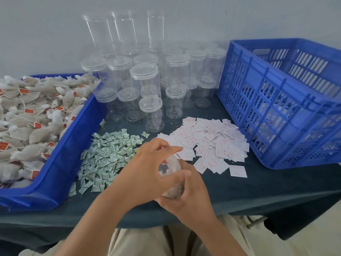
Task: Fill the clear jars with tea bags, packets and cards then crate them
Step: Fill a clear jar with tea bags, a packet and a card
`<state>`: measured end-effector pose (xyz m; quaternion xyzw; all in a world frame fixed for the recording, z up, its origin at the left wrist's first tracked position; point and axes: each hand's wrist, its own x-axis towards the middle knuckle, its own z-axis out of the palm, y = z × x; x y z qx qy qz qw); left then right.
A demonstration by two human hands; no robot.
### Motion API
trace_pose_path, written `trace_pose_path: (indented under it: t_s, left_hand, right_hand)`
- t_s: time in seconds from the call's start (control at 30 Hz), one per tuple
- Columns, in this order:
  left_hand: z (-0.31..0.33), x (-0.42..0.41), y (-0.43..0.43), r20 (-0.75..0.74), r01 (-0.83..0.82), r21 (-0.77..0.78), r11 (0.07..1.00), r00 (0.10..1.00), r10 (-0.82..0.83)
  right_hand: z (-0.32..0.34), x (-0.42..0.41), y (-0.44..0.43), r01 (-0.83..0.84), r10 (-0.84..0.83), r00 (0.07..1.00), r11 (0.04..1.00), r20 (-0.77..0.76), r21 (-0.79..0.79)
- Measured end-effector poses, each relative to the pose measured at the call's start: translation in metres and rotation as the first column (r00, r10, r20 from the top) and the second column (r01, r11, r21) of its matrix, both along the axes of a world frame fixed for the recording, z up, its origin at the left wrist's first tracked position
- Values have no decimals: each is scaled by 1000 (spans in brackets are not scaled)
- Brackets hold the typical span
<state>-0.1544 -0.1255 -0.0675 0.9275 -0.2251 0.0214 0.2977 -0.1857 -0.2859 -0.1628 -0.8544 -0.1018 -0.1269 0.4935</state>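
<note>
A clear jar [170,174] filled with tea bags is tilted between both hands near the table's front edge. My right hand [190,196] grips its lower body from the right. My left hand [147,169] curls over its top end, fingers around the rim or lid. A blue tray [55,174] at the left is heaped with tea bags [29,117]. Green-and-white packets [107,156] lie in a pile in front of the jar. White cards [212,143] with red print are spread to the right.
Many empty lidded clear jars [145,89] stand stacked at the back centre, against the wall. A large blue slatted crate [287,104] stands at the right on the dark table cloth [267,189]. My lap shows below the table edge.
</note>
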Motion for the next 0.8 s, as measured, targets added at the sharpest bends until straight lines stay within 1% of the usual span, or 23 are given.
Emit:
trace_pose_path:
  t_s: [0.07, 0.13, 0.2, 0.27, 0.3, 0.37, 0.4, 0.47, 0.53, 0.6, 0.63, 0.67, 0.7, 0.73, 0.77, 0.8]
  left_hand:
    - [5, 1, -2, -19, 8, 49, 999, 1000, -7]
    - [11, 1, -4, -22, -14, 84, 996, 1000, 15]
    - [16, 1, -7, -42, 6, 80, 997, 999, -2]
    - [19, -1, -8, -58, 64, 47, 997, 996, -61]
    - [20, -3, -8, -32, 93, 20, 995, 995, -93]
    - [21, -8, -5, 70, 203, -84, 976, 978, -197]
    - [20, -11, -3, 120, 279, -160, 947, 958, -262]
    - [15, -16, 0, 185, 369, -293, 882, 927, -327]
    - [10, -19, 0, 195, 396, -358, 846, 917, -347]
    - [9, -19, 1, 155, 393, -385, 835, 920, -361]
    - [10, -18, 3, 122, 369, -374, 851, 929, -349]
    - [13, -18, 4, 69, 311, -342, 886, 949, -307]
    - [15, -17, 3, -3, 213, -287, 934, 975, -223]
    - [18, -20, 0, -72, 78, -223, 972, 993, -97]
    - [19, -22, -5, -106, -53, -148, 987, 994, 37]
    - [19, -24, -12, -99, -145, -74, 987, 986, 137]
  right_hand:
    - [1, -2, 0, 13, -12, 999, 999, 30, -44]
    - [5, -3, 0, 13, -13, 1000, 999, 16, -29]
    - [10, -6, 1, 23, -23, 1000, 1000, -18, 9]
    - [17, -9, -3, 21, -20, 999, 999, -48, 26]
    - [21, -9, -6, -10, 16, 997, 998, -82, 64]
    - [31, -7, -17, -150, 179, 970, 973, -164, 177]
    - [37, -6, -23, -231, 273, 943, 949, -190, 216]
    - [46, -2, -33, -379, 428, 878, 895, -215, 235]
    - [51, 1, -39, -461, 503, 831, 862, -239, 212]
    - [50, 2, -40, -467, 503, 827, 863, -251, 192]
    - [48, 1, -38, -446, 484, 838, 873, -251, 197]
    - [45, -2, -35, -403, 449, 860, 889, -241, 219]
    - [41, -4, -30, -343, 398, 889, 907, -225, 245]
    - [39, -6, -24, -274, 321, 926, 933, -200, 232]
    - [37, -8, -17, -189, 216, 962, 968, -165, 166]
    - [37, -11, -11, -109, 116, 987, 992, -114, 59]
